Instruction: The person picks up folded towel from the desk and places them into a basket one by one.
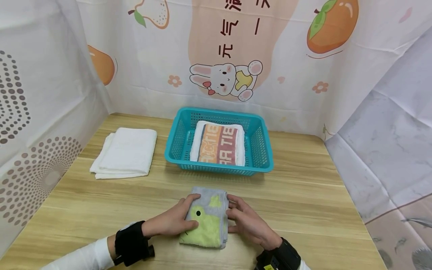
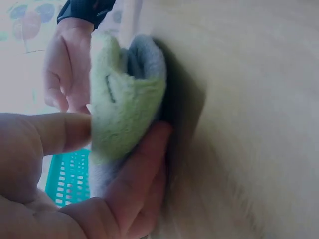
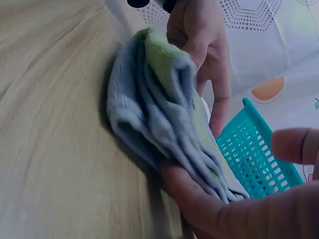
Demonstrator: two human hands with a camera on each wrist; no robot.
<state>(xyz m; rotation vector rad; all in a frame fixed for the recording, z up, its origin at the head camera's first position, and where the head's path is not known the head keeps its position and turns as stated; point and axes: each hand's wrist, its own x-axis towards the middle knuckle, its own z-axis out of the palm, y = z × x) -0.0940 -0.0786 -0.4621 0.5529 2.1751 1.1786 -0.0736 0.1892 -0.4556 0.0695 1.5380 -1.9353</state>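
Observation:
A folded grey towel point(image 1: 208, 221) with a yellow-green animal figure lies on the table in front of me. My left hand point(image 1: 173, 219) grips its left side, thumb on top; in the left wrist view the fingers point(image 2: 142, 174) reach beneath the towel point(image 2: 124, 109). At the right edge, my right hand point(image 1: 251, 223) touches the stacked layers with its fingers. From the right wrist, a finger point(image 3: 192, 194) of that hand meets the lower edge of the towel point(image 3: 154, 109), while the thumb point(image 3: 294, 145) stands away from the cloth.
Behind the towel stands a teal plastic basket point(image 1: 172, 150) holding a folded white towel point(image 1: 219, 144) with an orange and red lettered panel. Folded white towels point(image 1: 128, 152) lie at the table's left. A printed curtain point(image 1: 145, 67) hangs along the back.

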